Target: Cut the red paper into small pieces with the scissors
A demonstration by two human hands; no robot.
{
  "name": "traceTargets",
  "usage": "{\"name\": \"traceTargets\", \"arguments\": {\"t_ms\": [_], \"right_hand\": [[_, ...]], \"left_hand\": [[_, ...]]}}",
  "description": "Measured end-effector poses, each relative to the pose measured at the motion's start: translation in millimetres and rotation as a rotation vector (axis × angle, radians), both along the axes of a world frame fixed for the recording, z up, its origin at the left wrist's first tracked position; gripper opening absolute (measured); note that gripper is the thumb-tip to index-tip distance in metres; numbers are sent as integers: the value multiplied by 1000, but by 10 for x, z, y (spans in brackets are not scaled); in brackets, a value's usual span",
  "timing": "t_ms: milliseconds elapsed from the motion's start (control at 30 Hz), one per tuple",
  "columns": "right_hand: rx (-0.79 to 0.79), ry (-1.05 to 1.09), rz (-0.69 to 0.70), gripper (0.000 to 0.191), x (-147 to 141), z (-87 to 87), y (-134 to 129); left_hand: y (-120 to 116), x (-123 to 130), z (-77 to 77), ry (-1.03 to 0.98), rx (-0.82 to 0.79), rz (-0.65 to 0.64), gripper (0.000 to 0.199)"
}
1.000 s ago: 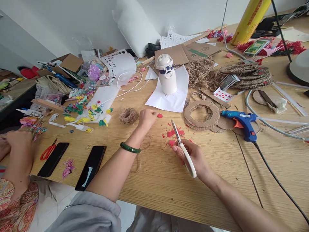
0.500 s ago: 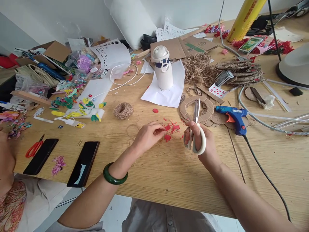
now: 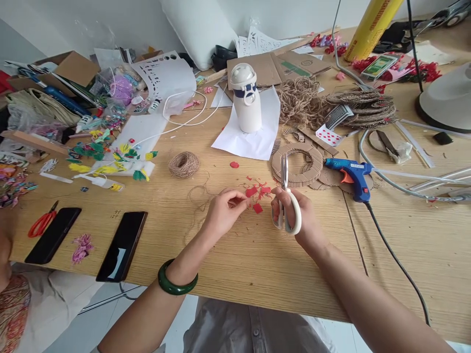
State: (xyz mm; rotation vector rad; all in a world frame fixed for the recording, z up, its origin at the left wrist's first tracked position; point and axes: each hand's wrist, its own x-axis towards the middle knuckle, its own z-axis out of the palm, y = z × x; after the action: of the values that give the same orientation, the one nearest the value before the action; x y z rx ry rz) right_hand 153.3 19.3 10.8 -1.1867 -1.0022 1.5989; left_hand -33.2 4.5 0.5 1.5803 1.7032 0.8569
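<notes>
White-handled scissors (image 3: 293, 215) are in my right hand (image 3: 303, 215), blades up and nearly closed. My left hand (image 3: 225, 212) is beside the red paper scraps (image 3: 251, 191), thumb and index fingertips pinched together; anything between them is too small to make out. A small red square (image 3: 257, 208) lies between my two hands. Just beyond the scissors is a cardboard ring (image 3: 312, 169). A red oval piece (image 3: 234, 164) rests farther back. The ball of twine (image 3: 184, 164) sits to the left, with a loose strand trailing toward my left wrist.
A white bottle (image 3: 248, 108) stands on white paper (image 3: 270, 142). The blue glue gun (image 3: 355, 176) lies on the right, its cord running to the front edge. Two phones (image 3: 123, 240) and red-handled scissors (image 3: 42, 223) are at left, near another person's arm (image 3: 4, 255).
The scissors in my right hand have moved left, closer to my left hand, and their blades have drawn together. The view has shifted slightly.
</notes>
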Motion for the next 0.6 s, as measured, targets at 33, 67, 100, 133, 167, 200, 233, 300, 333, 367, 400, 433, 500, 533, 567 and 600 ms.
{"name": "traceTargets", "arguments": {"t_ms": [33, 67, 100, 133, 167, 200, 233, 300, 333, 367, 400, 433, 500, 533, 567, 600], "right_hand": [[1, -11, 14, 41, -3, 5, -5], [2, -21, 21, 41, -6, 6, -9], [4, -27, 21, 41, -8, 5, -13], [3, -30, 18, 40, -9, 2, -15], [1, -31, 12, 40, -10, -4, -16], [-2, -30, 10, 39, -11, -10, -15], [-4, -28, 9, 38, -11, -18, -13], [-5, -25, 9, 39, -11, -30, -8], [-3, -26, 9, 40, -10, -35, -6], [-1, -29, 8, 40, -10, -38, -4], [1, -31, 7, 40, -9, -40, -3], [1, -34, 6, 40, -9, -40, -4], [2, -36, 15, 40, -12, -37, -9], [4, -38, 27, 40, -15, -34, -13], [5, -42, 43, 40, -18, -31, -19], [6, -46, 58, 40, -23, -27, -25]], "left_hand": [[-10, 5, 11, 1, 24, 8, 8], [-19, 19, 17, 15, 51, 7, 7], [-28, 40, 20, 41, 69, -5, 7], [-34, 68, 18, 77, 78, -24, 8], [-38, 99, 12, 114, 74, -44, 9], [-39, 133, 4, 167, 63, -63, 12], [-37, 164, -8, 224, 61, -77, 13], [-30, 215, -36, 319, 63, -94, 11], [-25, 231, -50, 339, 66, -97, 8], [-21, 240, -62, 337, 69, -95, 5], [-18, 243, -72, 316, 70, -89, 4], [-17, 240, -77, 283, 72, -82, 5], [-17, 223, -68, 216, 80, -59, 6], [-20, 212, -54, 186, 90, -42, 6], [-25, 201, -35, 152, 99, -20, 7], [-31, 192, -12, 108, 102, 6, 7]]}}
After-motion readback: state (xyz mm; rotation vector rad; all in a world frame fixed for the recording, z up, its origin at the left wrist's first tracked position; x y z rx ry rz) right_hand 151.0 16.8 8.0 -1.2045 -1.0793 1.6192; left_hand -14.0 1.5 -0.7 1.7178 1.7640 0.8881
